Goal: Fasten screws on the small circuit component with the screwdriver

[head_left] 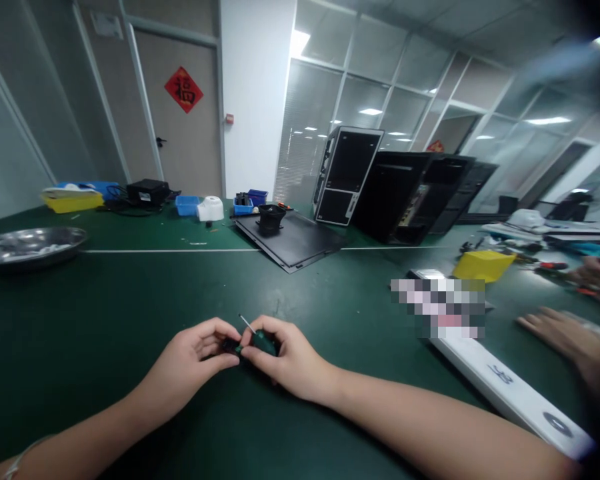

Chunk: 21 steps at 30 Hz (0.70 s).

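Observation:
Both my hands meet low over the green table (130, 313), just in front of me. My right hand (285, 357) is closed round a small screwdriver (260, 339) with a dark green handle, its thin metal shaft pointing up and left. My left hand (197, 353) is closed in a pinch at the tool's dark end, fingertips touching those of the right hand. What the left fingers pinch is too small to make out.
A black flat panel (293, 243) with a dark fan-like part on it lies mid-table. Black computer cases (405, 193) stand behind. A metal bowl (27, 245) sits far left, a yellow box (484, 265) and white long box (510, 387) right. Another person's hands (570, 337) rest far right.

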Each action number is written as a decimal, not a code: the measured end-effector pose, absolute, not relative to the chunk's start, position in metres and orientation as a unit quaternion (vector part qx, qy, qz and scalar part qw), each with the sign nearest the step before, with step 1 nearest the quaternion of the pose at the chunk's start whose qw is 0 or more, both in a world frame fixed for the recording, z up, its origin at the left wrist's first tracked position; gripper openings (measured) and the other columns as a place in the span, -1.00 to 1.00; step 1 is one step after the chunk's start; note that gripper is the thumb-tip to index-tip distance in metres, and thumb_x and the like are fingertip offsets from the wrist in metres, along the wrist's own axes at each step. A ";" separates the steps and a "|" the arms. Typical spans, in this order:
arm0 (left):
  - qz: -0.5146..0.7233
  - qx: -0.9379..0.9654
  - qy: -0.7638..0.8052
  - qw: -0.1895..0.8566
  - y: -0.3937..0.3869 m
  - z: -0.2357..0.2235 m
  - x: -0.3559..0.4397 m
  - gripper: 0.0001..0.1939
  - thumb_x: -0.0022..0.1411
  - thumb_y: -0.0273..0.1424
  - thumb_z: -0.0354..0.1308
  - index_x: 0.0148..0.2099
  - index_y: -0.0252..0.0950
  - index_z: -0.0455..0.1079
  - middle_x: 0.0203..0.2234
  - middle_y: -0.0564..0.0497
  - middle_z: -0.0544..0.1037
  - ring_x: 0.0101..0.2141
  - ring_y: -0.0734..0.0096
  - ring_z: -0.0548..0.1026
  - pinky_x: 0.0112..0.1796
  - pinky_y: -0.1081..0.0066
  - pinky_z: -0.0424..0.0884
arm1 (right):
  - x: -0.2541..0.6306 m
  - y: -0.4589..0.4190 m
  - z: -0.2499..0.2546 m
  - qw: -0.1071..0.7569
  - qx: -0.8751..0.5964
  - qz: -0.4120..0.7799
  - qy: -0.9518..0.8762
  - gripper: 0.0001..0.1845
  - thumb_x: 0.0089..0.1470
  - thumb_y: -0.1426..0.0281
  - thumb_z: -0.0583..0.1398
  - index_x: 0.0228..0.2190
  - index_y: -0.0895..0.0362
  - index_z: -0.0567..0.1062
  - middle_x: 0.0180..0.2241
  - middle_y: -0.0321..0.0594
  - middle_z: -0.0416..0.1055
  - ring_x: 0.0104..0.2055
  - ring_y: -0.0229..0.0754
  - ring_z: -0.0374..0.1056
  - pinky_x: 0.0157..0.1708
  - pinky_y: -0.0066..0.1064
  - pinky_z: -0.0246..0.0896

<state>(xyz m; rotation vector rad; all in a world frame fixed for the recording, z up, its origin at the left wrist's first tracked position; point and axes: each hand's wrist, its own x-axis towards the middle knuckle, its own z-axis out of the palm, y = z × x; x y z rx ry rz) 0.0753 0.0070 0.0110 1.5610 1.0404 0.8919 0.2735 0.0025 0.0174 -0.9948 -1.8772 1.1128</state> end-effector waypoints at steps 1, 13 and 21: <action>0.366 0.653 0.435 0.500 0.007 0.011 0.075 -0.82 0.03 -0.38 0.31 -0.25 -0.26 0.47 -0.31 0.00 0.58 -0.19 0.23 0.56 -0.11 0.32 0.49 | 0.274 0.003 0.017 0.364 -0.387 0.432 -0.729 -0.92 0.11 0.37 0.22 -0.30 0.09 0.44 -0.46 -0.37 0.32 -0.47 -0.34 0.26 -0.43 -0.49 0.23; 0.367 0.653 0.437 0.497 0.005 0.012 0.076 -0.78 0.04 -0.38 0.31 -0.21 -0.26 0.49 -0.32 0.00 0.60 -0.23 0.26 0.56 -0.12 0.31 0.47 | 0.273 0.004 0.017 0.408 -0.370 0.374 -0.746 -0.97 0.07 0.45 0.25 -0.37 0.11 0.48 -0.37 -0.32 0.42 -0.29 -0.26 0.34 -0.24 -0.43 0.23; 0.391 0.608 0.421 0.547 0.007 0.011 0.078 -0.79 -0.01 -0.43 0.33 -0.24 -0.29 0.51 -0.26 -0.03 0.64 -0.16 0.23 0.59 -0.03 0.28 0.48 | 0.274 0.003 0.015 0.394 -0.386 0.401 -0.731 -0.94 0.09 0.40 0.25 -0.35 0.11 0.45 -0.42 -0.35 0.39 -0.36 -0.29 0.30 -0.33 -0.46 0.21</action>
